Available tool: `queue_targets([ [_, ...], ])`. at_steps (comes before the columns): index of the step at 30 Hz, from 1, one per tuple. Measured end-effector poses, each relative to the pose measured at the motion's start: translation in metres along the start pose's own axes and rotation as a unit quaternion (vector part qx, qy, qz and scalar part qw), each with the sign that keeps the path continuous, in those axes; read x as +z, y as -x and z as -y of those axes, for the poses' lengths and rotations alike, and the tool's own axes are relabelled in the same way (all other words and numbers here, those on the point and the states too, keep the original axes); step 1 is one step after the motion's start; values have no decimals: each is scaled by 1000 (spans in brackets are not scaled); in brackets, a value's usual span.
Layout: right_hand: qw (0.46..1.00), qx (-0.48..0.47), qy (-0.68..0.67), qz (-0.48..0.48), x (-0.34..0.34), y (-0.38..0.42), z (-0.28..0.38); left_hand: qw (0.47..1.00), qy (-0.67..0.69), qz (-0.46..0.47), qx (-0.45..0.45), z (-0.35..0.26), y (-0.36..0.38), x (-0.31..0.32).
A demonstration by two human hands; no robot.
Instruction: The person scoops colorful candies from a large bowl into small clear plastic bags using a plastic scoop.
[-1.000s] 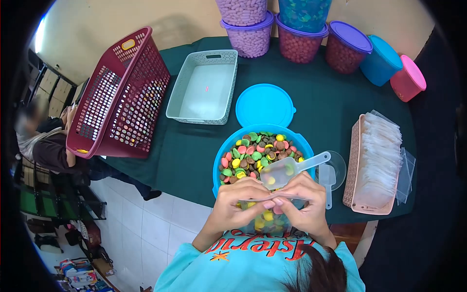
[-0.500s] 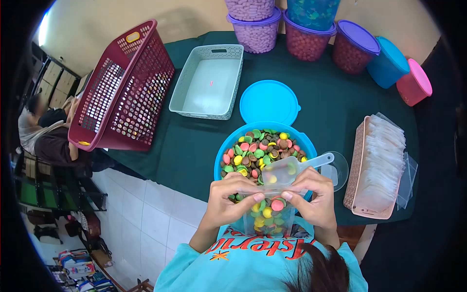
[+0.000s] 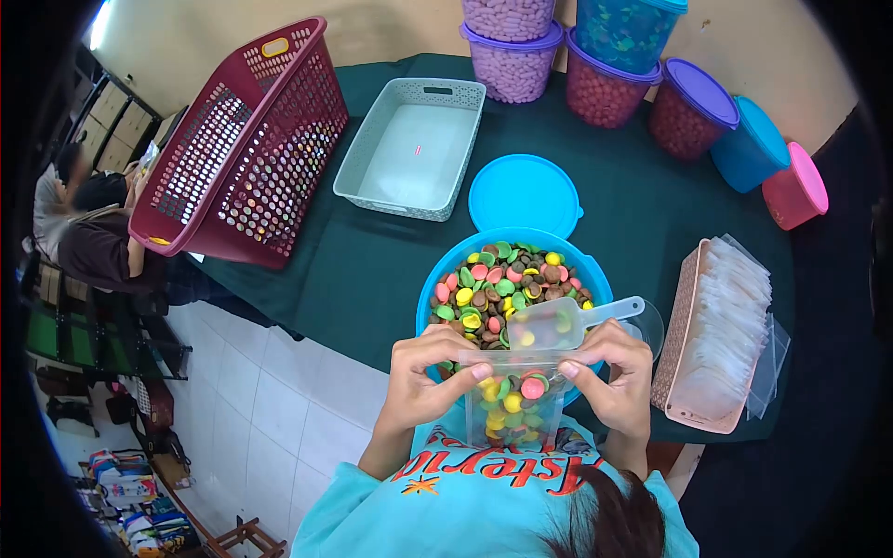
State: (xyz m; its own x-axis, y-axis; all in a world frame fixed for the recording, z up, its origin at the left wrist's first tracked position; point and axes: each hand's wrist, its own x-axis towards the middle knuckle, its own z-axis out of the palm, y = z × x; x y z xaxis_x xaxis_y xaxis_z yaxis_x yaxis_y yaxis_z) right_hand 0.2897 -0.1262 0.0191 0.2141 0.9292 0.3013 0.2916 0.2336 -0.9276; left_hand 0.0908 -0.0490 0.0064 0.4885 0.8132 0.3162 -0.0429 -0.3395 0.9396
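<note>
My left hand [image 3: 423,377] pinches the left end of the top edge of a clear plastic pouch [image 3: 474,409]. The right end of that edge is pinched by my right hand [image 3: 614,377]. Yellow, green, pink and brown shell-shaped pieces [image 3: 513,402] show inside the pouch, which hangs upright before my turquoise shirt. Just beyond my fingers is a blue tub [image 3: 437,260] full of similar pieces [image 3: 502,284]. A translucent scoop [image 3: 549,325] rests on them, its handle pointing right; a few pieces show through its bowl.
On the dark green cloth are a blue lid [image 3: 526,195], a pale grey-green tray [image 3: 409,149] and a tall maroon basket [image 3: 279,167]. At right, a pink basket [image 3: 679,335] holds stacked clear bags [image 3: 726,325]. Several lidded tubs [image 3: 693,107] line the wall. A person [image 3: 102,232] sits at far left.
My fingers have spread outward along the pouch's top edge, which now shows flatter and wider between them. The view has shifted slightly; the scoop and tub look unmoved.
</note>
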Motion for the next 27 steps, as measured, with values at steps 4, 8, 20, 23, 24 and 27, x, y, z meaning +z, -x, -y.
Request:
queue_targets([
  [4, 1000, -8, 12, -14, -2, 5, -1, 999, 28, -7, 18, 3, 1, -1],
  [8, 999, -11, -2, -34, -2, 10, -3, 997, 79, -23, 2, 4, 4, 4],
  [20, 986, 16, -131, -101, 31, 27, 4, 958, 255, 4, -132, -13, 36, 9],
  [23, 975, 0, -191, -117, 38, 27, 5, 964, 192, 83, -163, -15, 41, -1],
  [24, 969, -16, -213, -121, 40, 26, 5, 967, 114, 150, -174, -12, 43, -5],
  [27, 970, -6, -227, -90, 44, 26, 5, 985, 57, 130, -101, -6, 47, -14],
])
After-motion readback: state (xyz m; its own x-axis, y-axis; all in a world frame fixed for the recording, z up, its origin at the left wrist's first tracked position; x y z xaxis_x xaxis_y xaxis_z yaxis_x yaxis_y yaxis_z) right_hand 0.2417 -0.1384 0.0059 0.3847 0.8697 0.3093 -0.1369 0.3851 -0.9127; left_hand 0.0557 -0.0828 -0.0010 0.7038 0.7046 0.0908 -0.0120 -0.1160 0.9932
